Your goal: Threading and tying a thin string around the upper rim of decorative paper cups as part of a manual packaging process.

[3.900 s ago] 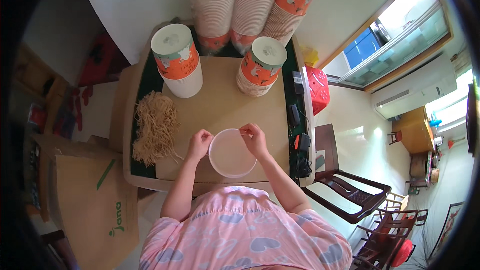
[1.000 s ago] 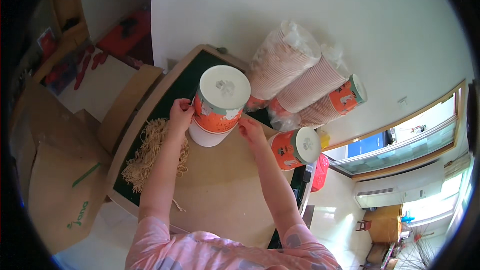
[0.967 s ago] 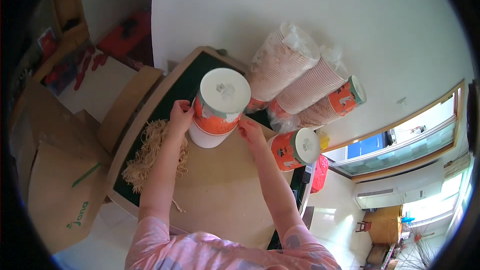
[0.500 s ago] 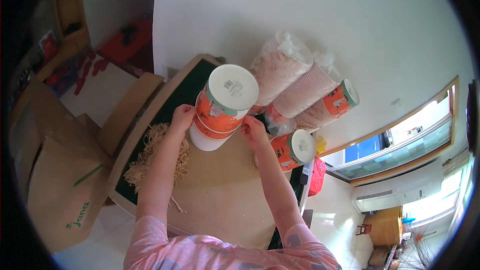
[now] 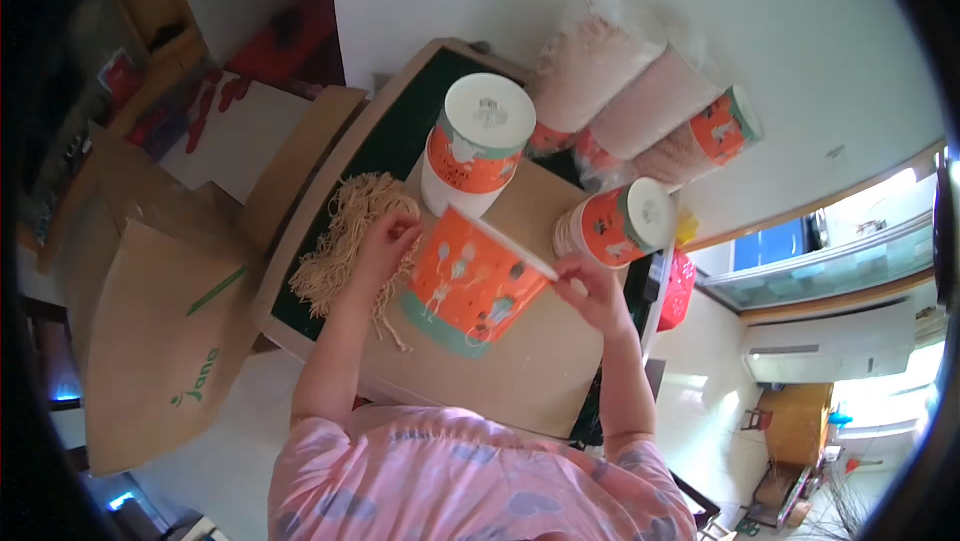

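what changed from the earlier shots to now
The flat white disc held at first is out of sight. Both hands went up to the tall cup stack, and now the left hand and right hand hold a single orange cup tilted above the table. The straw pile, lidded stacks and bagged cups stayed put.

My 1 head view looks steeply down, tilted, at the tabletop close below; my torso fills its near edge.
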{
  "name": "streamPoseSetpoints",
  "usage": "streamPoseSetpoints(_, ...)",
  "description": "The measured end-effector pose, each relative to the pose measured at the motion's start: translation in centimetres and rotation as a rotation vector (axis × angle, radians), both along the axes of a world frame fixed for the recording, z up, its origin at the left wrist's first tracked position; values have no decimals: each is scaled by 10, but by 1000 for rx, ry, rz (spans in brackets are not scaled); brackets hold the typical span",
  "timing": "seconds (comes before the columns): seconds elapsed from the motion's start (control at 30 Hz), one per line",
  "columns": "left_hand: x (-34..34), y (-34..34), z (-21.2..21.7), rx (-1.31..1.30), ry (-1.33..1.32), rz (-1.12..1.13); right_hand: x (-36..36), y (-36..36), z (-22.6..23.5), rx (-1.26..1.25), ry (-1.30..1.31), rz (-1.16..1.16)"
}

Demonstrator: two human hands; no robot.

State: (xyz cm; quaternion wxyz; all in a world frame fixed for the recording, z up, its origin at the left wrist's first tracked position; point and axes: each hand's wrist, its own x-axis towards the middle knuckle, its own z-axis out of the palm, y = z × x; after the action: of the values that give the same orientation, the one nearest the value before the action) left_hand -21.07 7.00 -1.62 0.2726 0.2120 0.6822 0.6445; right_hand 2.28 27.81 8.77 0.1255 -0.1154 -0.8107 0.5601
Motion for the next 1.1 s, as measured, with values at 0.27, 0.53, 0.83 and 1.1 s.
streamPoseSetpoints(0.27, 90, -137, -154, -519, 267, 97, 96, -89, -94, 785, -66, -162)
streamPoseSetpoints(0.53, 114, -120, -156, -837, 470, 194, 112, -129, -126, 748, -59, -212)
streamPoseSetpoints(0.83, 148, -134, -109, -882, 196, -358, 122, -163, -94, 393, 35, -223)
streamPoseSetpoints(1.1, 197, -130, -34, -492, -14, -676, 97, -200, -84, 182, 96, 23)
